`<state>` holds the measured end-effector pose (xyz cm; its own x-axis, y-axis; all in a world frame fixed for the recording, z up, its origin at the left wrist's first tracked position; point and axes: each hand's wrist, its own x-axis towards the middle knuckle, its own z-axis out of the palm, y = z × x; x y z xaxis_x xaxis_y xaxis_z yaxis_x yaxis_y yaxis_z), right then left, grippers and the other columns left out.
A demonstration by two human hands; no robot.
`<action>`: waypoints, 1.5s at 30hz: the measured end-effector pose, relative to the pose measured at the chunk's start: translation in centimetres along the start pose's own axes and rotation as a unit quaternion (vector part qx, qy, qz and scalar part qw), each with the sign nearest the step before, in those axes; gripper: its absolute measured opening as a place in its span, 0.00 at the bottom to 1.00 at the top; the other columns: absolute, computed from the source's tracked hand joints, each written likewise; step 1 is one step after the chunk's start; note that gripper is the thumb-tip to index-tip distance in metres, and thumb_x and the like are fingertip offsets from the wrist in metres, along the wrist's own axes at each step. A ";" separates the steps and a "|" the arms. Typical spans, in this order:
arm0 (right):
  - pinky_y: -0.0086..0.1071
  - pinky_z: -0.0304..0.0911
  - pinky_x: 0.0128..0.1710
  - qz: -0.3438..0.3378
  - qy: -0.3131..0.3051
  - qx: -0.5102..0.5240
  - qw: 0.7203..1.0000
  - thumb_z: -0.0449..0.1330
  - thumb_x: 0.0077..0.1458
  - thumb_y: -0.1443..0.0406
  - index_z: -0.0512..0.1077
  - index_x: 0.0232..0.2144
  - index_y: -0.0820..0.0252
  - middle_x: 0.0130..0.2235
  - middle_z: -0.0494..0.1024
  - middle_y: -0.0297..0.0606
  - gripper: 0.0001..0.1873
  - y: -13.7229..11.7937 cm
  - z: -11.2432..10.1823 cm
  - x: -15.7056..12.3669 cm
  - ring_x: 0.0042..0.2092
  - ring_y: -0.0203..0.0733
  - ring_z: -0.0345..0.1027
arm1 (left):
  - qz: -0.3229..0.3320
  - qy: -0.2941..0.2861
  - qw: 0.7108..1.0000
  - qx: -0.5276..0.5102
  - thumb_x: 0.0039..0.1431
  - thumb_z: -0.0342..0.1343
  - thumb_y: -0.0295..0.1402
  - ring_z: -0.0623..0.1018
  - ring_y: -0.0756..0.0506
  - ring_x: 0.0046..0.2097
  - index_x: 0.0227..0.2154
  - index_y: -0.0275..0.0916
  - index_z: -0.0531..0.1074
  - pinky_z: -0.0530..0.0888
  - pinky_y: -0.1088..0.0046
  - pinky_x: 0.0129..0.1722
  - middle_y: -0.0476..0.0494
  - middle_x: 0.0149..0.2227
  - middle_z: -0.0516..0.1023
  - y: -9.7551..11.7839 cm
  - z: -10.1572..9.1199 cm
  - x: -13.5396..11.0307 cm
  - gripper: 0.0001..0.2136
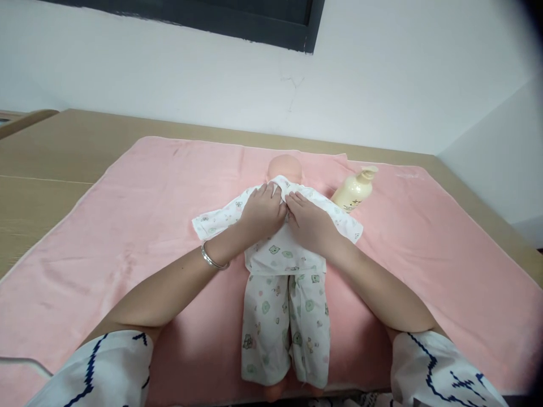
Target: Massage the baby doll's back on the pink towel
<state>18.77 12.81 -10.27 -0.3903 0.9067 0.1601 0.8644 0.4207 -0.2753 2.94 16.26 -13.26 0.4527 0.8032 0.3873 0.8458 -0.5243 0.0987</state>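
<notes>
A baby doll (285, 167) lies on its back, its face partly covered by the collar of a white printed baby shirt (286, 254). Matching long pants (266, 328) cover its legs, with the feet just showing below the hems. At the collar, my left hand (263, 210) has its fingers bent over the shirt's cloth, and a silver bangle circles that wrist. My right hand (311, 221) grips the shirt close beside it, the fingertips of both hands nearly meeting at mid-chest. The cloth between the fingers is mostly hidden.
A pink blanket (178, 186) covers most of the wooden table (46, 147). Right of the doll, a cream pump bottle (354, 189) leans or lies near the shirt's sleeve. A white wall (190, 79) with a dark frame (271, 25) stands behind. A pale cable (27, 362) shows at lower left.
</notes>
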 end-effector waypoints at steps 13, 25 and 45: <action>0.49 0.56 0.70 0.015 0.039 -0.007 0.999 0.45 0.64 0.68 0.68 0.61 0.71 0.66 0.68 0.53 0.27 0.6 0.6 0.8 0.70 0.53 0.57 | -0.009 0.014 1.000 -0.017 0.66 0.43 0.33 0.72 0.31 0.63 0.58 0.23 0.69 0.69 0.47 0.63 0.22 0.58 0.74 0.2 0.1 0.3 0.24; 0.50 0.47 0.72 -0.019 0.043 0.010 0.999 0.42 0.67 0.64 0.63 0.64 0.78 0.68 0.62 0.58 0.30 3.2 1.4 3.1 0.71 0.55 0.52 | -0.063 0.049 0.997 0.000 0.69 0.42 0.34 0.70 0.27 0.65 0.61 0.23 0.67 0.70 0.46 0.61 0.18 0.62 0.69 2.5 0.0 -1.1 0.25; 0.54 0.50 0.71 0.042 0.005 -0.011 0.999 0.40 0.68 0.63 0.56 0.68 0.78 0.70 0.57 0.58 0.32 0.8 1.1 1.2 0.73 0.57 0.46 | -0.051 -0.013 0.996 -0.066 0.67 0.41 0.33 0.65 0.28 0.68 0.62 0.20 0.64 0.61 0.44 0.67 0.20 0.65 0.66 0.7 0.1 0.0 0.26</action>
<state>18.69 14.25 -11.37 -0.3120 0.9386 0.1473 0.9012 0.3415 -0.2668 3.56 15.96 -13.31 0.3745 0.8609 0.3444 0.8447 -0.4700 0.2562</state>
